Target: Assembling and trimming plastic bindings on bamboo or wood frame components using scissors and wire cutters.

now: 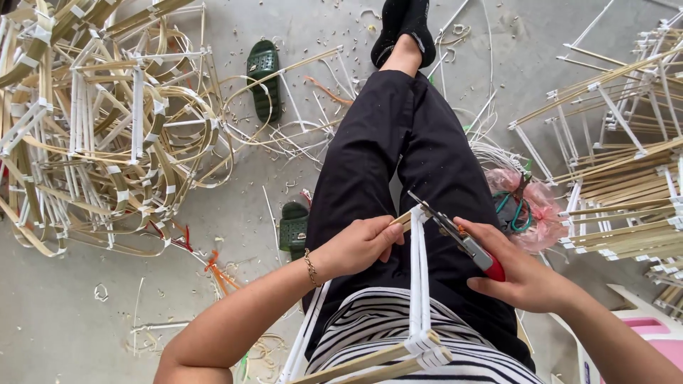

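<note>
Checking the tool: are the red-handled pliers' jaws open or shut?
Shut: the red-handled pliers in the right hand taper to one closed tip at the bamboo frame.

one camera on my head, looking straight down, close over my lap; my hands sit at six o'clock, my foot (405, 25) at twelve.

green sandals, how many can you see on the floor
2. One green sandal lies on the concrete above the frame pile's right edge; the other green sandal is beside the person's leg, partly hidden. None else shows.
</note>
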